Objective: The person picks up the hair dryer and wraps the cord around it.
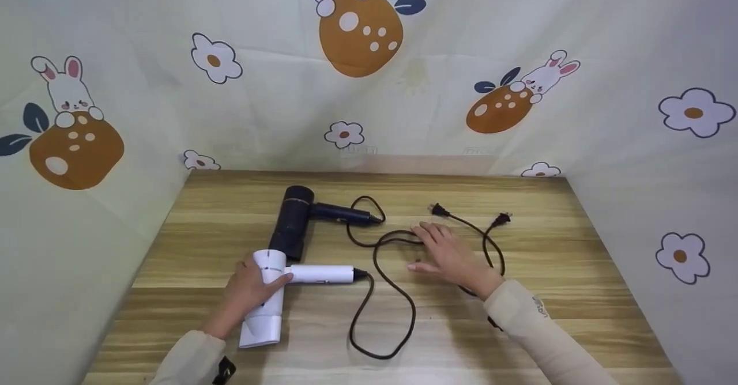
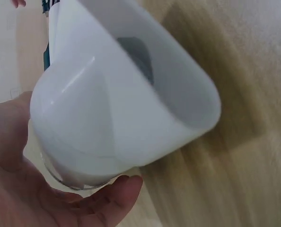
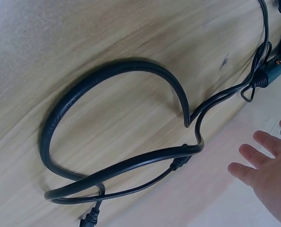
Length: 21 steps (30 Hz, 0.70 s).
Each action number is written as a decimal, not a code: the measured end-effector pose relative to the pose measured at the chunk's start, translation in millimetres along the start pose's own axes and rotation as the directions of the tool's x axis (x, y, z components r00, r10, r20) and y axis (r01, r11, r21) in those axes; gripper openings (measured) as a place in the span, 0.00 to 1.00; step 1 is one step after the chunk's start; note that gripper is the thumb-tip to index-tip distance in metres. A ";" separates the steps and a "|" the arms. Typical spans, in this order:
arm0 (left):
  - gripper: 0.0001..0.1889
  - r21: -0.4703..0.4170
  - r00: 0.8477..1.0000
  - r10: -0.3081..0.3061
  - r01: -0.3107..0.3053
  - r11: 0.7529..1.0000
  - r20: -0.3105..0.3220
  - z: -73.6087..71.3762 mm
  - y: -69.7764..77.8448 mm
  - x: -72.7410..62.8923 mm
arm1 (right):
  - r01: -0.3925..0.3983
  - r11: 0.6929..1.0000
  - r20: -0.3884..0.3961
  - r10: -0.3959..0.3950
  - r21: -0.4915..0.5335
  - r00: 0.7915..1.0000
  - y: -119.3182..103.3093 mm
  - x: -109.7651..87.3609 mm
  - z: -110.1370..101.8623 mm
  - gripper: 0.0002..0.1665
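A white hair dryer [image 1: 323, 274] lies on the wooden table, its handle pointing right and its flat nozzle toward the near edge. My left hand [image 1: 248, 286] grips its barrel, with the thumb near the handle joint. The left wrist view shows the nozzle opening [image 2: 178, 90] close up and curled fingers [image 2: 124, 191] beside the barrel. Just beyond lies a dark hair dryer [image 1: 291, 223], its handle also to the right. My right hand [image 1: 452, 258] is spread over the black cords [image 1: 412, 316], holding none of them; its fingers [image 3: 254, 156] look apart in the right wrist view.
Two black plugs, one at the back [image 1: 439, 210] and one farther right [image 1: 503, 219], lie beyond my right hand. The wooden table [image 1: 548, 212] is enclosed by pale cloth [image 1: 259, 120] printed with rabbits, orange fruit and flowers. Cord loops spread right of both handles.
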State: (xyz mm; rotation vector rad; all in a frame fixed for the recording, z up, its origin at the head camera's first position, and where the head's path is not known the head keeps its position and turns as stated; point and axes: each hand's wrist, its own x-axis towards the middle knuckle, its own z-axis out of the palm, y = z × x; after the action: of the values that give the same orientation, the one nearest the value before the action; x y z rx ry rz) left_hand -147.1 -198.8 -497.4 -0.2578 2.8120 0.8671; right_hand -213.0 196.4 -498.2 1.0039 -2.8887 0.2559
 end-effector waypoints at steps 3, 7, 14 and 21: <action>0.53 -0.032 0.999 -0.025 0.026 0.999 0.034 1.0 -0.6 1.3 | -0.007 1.000 0.010 0.007 0.021 1.000 -0.1 -1.4 -0.4 0.49; 0.51 -0.065 0.998 -0.036 0.039 0.997 0.047 1.5 -2.4 3.5 | -0.009 0.998 0.015 0.008 0.064 1.000 0.0 -2.4 -1.0 0.47; 0.51 -0.090 0.997 -0.039 0.045 0.995 0.070 -0.8 -6.6 -0.3 | 0.019 0.997 -0.015 -0.018 0.075 1.000 -1.1 -3.0 2.5 0.47; 0.52 -0.126 1.000 -0.010 0.012 0.992 0.012 -7.8 -0.9 -4.7 | -0.002 0.995 -0.023 0.004 0.100 1.000 -1.4 -4.3 4.9 0.47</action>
State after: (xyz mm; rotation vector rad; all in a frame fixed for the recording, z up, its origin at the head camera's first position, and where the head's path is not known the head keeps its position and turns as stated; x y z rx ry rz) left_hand -143.3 -203.5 -490.5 -0.2851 2.7466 1.0426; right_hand -208.8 197.0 -503.3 1.0040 -2.8825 0.4128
